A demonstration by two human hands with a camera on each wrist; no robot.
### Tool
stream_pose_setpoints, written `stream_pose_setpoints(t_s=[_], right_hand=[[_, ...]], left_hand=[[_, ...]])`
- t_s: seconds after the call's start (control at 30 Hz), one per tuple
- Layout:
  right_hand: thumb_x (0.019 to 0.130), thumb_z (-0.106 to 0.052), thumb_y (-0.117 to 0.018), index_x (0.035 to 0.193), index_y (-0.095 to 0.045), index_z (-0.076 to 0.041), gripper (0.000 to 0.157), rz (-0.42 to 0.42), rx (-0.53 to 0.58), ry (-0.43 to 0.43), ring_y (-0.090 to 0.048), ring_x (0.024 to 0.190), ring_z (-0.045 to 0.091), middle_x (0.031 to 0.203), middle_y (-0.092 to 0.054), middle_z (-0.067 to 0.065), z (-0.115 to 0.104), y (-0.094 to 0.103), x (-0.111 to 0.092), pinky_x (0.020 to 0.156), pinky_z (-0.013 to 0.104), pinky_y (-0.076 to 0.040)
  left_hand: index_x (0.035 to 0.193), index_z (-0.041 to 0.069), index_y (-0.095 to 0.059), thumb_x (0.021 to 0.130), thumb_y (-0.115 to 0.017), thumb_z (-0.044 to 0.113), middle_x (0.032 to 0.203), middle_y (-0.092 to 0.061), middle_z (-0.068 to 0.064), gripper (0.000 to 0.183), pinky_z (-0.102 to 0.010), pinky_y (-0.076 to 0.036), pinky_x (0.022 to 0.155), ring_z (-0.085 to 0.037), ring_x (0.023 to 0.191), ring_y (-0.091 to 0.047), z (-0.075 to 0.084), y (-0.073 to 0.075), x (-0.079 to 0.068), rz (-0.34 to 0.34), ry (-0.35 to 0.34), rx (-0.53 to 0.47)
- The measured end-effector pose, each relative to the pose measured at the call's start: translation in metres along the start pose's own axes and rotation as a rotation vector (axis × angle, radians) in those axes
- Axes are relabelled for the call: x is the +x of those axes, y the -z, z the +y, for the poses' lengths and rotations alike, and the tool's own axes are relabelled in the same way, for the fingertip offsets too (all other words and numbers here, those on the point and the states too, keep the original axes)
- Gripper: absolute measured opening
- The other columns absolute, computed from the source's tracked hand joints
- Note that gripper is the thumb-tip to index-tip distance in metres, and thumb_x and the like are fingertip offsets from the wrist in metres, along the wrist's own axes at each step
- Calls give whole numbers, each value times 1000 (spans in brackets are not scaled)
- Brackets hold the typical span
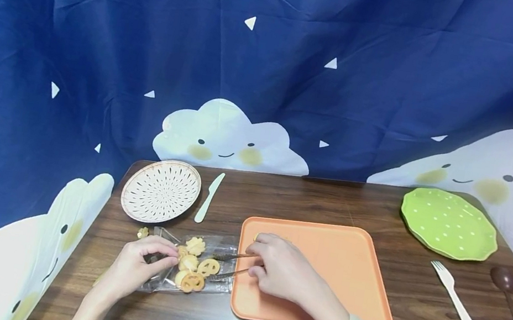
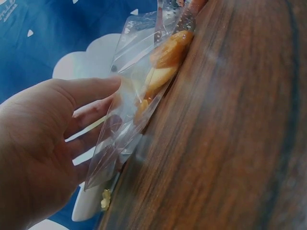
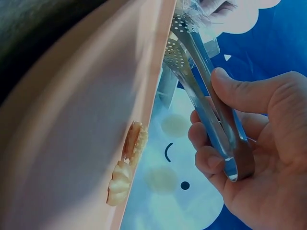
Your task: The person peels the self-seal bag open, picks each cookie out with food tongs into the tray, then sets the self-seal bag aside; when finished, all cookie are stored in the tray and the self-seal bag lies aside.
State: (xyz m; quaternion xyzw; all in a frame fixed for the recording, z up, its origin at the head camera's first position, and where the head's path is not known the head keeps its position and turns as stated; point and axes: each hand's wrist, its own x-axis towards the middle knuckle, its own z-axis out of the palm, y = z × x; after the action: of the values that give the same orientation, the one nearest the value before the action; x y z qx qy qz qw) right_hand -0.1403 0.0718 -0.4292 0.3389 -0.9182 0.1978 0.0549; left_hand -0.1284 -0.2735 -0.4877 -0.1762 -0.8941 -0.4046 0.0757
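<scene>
Tongs (image 3: 204,110), arms slightly parted, are held by curled thumb and fingers of the right hand (image 1: 284,273); left of those, pretzel-shaped biscuits (image 1: 192,283) lie in the clear bag (image 2: 129,52). The left hand (image 1: 134,264) pinches its plastic; a slack pinch could spill biscuits.

The site appears to be a staged tabletop set, indicated by a creased cloud-print backdrop (image 1: 280,74) behind a wood-grain table (image 1: 320,201).

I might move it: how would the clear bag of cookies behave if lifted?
The clear bag would probably sag, since its film looks thin and creased. The pretzel-shaped cookies could snap at their narrow bars if squeezed.
</scene>
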Motion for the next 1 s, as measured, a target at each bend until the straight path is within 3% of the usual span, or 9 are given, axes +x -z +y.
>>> stream_pose_setpoints(t_s=[0.33, 0.77, 1.0], right_hand=[[79, -9, -73, 88, -70, -17, 12, 18, -5, 20, -50, 73, 7, 83, -61, -4, 1, -3, 0, 68, 30, -51], [83, -14, -74, 90, -73, -17, 8, 11, 52, -43, -51, 71, 7, 81, -61, -7, 0, -4, -1, 65, 25, -47], [83, -14, -73, 89, -71, -19, 8, -17, 70, -57, -51, 72, 5, 82, -60, -11, 1, -7, -1, 68, 26, -48]], left_hand=[[92, 31, -78, 84, -82, 29, 101, -76, 14, 9, -6, -48, 90, 0, 98, -69, 0, 0, -1, 16, -2, 4], [93, 33, -77, 85, -82, 32, 102, -75, 16, 9, -7, -49, 92, 2, 100, -68, -1, 0, -1, -6, 5, 18], [90, 32, -77, 83, -84, 26, 100, -75, 15, 12, -5, -47, 91, -2, 98, -69, -3, -2, 0, 30, -20, 10]])
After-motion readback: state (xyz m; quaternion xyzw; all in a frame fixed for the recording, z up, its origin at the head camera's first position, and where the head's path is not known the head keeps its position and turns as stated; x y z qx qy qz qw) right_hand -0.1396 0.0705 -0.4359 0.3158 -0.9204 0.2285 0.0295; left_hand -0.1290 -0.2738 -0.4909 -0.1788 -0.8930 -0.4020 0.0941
